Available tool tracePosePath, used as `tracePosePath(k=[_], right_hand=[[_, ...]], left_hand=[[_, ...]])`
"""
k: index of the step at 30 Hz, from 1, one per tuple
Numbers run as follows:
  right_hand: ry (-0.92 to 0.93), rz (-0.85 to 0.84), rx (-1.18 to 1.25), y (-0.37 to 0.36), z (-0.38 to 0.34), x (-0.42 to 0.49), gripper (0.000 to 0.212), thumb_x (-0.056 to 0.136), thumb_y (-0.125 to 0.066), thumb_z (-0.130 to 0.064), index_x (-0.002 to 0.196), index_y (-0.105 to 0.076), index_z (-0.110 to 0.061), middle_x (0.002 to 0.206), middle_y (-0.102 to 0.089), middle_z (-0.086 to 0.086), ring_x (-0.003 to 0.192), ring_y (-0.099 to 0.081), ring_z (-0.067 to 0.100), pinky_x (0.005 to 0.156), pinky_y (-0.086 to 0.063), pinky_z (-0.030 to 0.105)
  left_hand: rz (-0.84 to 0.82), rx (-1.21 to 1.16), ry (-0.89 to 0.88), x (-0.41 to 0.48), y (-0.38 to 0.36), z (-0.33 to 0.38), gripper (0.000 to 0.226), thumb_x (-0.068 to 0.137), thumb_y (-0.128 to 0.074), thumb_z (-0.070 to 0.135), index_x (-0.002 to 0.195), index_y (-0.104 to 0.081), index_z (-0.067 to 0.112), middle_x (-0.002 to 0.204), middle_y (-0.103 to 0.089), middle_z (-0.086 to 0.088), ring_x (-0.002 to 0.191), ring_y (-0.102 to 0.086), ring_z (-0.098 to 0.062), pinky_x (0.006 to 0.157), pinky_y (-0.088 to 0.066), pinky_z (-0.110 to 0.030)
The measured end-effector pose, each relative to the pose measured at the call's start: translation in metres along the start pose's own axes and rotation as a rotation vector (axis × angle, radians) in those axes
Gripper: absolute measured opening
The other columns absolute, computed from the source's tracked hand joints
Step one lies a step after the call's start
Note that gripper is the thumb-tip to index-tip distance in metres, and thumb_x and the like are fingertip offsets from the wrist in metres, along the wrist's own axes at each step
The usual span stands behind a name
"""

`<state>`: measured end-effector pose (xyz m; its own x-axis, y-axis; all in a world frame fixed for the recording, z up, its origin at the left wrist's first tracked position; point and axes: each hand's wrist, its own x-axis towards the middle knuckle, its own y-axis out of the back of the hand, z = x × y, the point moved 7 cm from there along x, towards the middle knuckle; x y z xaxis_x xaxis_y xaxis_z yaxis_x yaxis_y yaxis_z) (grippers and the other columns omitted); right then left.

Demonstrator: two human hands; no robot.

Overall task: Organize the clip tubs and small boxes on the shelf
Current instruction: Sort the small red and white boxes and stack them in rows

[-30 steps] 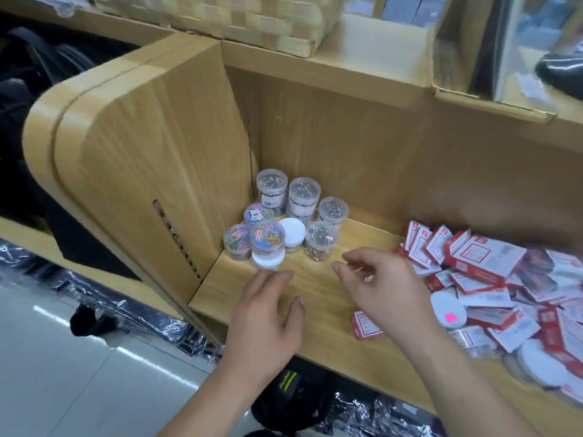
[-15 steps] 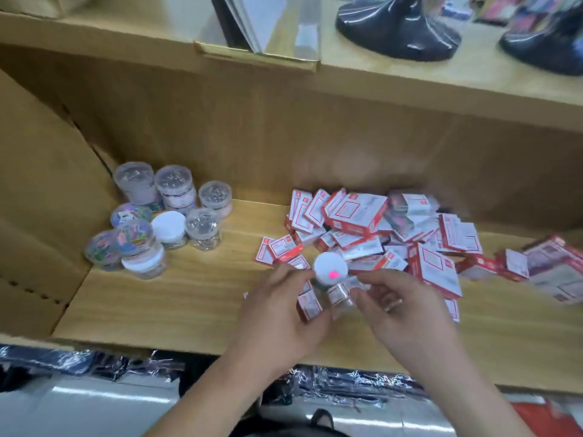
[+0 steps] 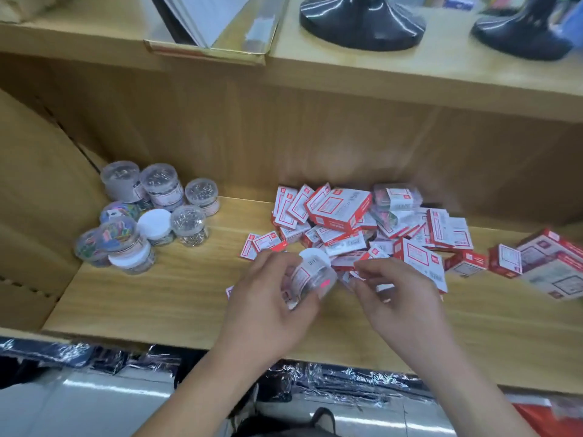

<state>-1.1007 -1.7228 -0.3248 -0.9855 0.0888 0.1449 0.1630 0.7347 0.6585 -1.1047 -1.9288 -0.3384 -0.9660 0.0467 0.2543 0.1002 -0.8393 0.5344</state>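
Nearest the camera, the left hand [image 3: 268, 313] has its grip closed round a clear clip tub [image 3: 310, 275] with a white lid. The tub is tilted on its side and held just above the wooden shelf [image 3: 157, 304], at the near edge of the box pile. Just beside it the right hand [image 3: 400, 304] reaches in with its fingers curled over a few loose boxes. Whether its grip is on one of them or only touching, I cannot tell.

The step in hand looks like sorting: this stray tub is being picked out from among the small boxes [image 3: 340, 209], which lie in a jumbled red-and-white heap at the middle of the shelf, some flat and some on edge. More boxes [image 3: 552, 266] sit apart at the far right.

The next move probably calls for carrying the tub leftward to the tub cluster [image 3: 157, 212] in the back left corner, against the side panel [image 3: 38, 216]. It should be turned upright first and set down in a free spot on the cluster's near side — the tubs stand close together and two are stacked, so a careless placement could topple them. After that the boxes need squaring into rows.

Farthest off, on the upper shelf [image 3: 378, 74], stand two black bases [image 3: 362, 23] — not part of this job.
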Motion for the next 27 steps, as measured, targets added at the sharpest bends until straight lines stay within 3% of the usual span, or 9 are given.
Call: tracePosePath(k=[2,5,9,15,19,22,24,27], right_hand=[[0.035,-0.057,-0.067,-0.014,-0.010,0.008,0.026,0.080,-0.079,-0.019,0.099,-0.073,-0.036,0.096,-0.066,-0.022,0.090,-0.065,0.004,0.075,-0.057,0.034],[0.057,-0.150,-0.231,-0.045,-0.019,0.020,0.036,0.081,-0.077,-0.030,0.116,-0.070,-0.026,0.110,-0.062,-0.010,0.105,-0.061,0.016,0.083,-0.054,0.039],[0.050,-0.245,-0.522,-0.071,-0.022,0.028,0.051,0.083,-0.070,-0.048,0.129,-0.061,-0.029,0.120,-0.057,-0.004,0.119,-0.053,0.023,0.083,-0.053,0.039],[0.088,-0.248,-0.710,-0.082,-0.031,0.035,0.049,0.083,-0.066,-0.056,0.125,-0.060,-0.033,0.117,-0.063,-0.007,0.116,-0.055,0.021,0.080,-0.048,0.033],[0.079,-0.161,-0.584,-0.076,-0.027,0.030,0.052,0.069,-0.083,-0.043,0.116,-0.070,-0.027,0.108,-0.067,-0.002,0.105,-0.063,0.028,0.076,-0.051,0.037],[0.085,-0.089,-0.442,-0.061,-0.037,0.022,0.053,0.066,-0.084,-0.045,0.115,-0.066,-0.034,0.107,-0.059,-0.006,0.100,-0.065,0.026,0.072,-0.056,0.039],[0.079,-0.076,-0.323,-0.053,-0.049,0.022,0.053,0.067,-0.084,-0.045,0.115,-0.062,-0.038,0.109,-0.053,-0.010,0.098,-0.064,0.021,0.075,-0.056,0.041],[0.115,-0.126,-0.128,-0.065,-0.079,0.026,0.054,0.068,-0.084,-0.042,0.118,-0.063,-0.034,0.110,-0.050,-0.015,0.096,-0.058,0.004,0.082,-0.053,0.038]], left_hand=[[0.072,-0.053,0.038,0.001,0.024,-0.006,0.034,0.077,-0.082,0.037,0.106,-0.064,0.033,0.098,-0.060,0.014,0.088,-0.063,-0.009,0.078,-0.054,-0.035],[0.112,-0.061,0.089,0.001,0.046,-0.022,0.036,0.077,-0.083,0.038,0.107,-0.066,0.031,0.098,-0.061,0.012,0.092,-0.063,-0.013,0.079,-0.053,-0.035],[0.129,-0.149,0.200,-0.012,0.059,-0.040,0.035,0.079,-0.085,0.027,0.109,-0.066,0.032,0.102,-0.067,0.011,0.094,-0.066,-0.012,0.078,-0.056,-0.039],[0.134,-0.241,0.249,-0.024,0.066,-0.051,0.033,0.083,-0.080,0.031,0.109,-0.064,0.043,0.101,-0.070,0.013,0.092,-0.068,-0.016,0.084,-0.057,-0.044],[0.155,-0.202,0.264,-0.029,0.072,-0.059,0.044,0.083,-0.082,0.019,0.109,-0.063,0.050,0.104,-0.070,0.019,0.091,-0.069,-0.007,0.083,-0.057,-0.032],[0.174,-0.108,0.254,-0.033,0.085,-0.071,0.048,0.082,-0.084,0.021,0.119,-0.062,0.044,0.112,-0.065,0.021,0.097,-0.068,-0.006,0.088,-0.057,-0.033],[0.175,-0.022,0.208,-0.034,0.097,-0.078,0.049,0.081,-0.085,0.016,0.120,-0.064,0.036,0.112,-0.063,0.019,0.096,-0.066,-0.007,0.088,-0.056,-0.035],[0.190,0.143,0.143,-0.043,0.115,-0.085,0.057,0.074,-0.084,0.005,0.116,-0.065,0.038,0.110,-0.060,0.020,0.098,-0.063,-0.005,0.087,-0.051,-0.027]])
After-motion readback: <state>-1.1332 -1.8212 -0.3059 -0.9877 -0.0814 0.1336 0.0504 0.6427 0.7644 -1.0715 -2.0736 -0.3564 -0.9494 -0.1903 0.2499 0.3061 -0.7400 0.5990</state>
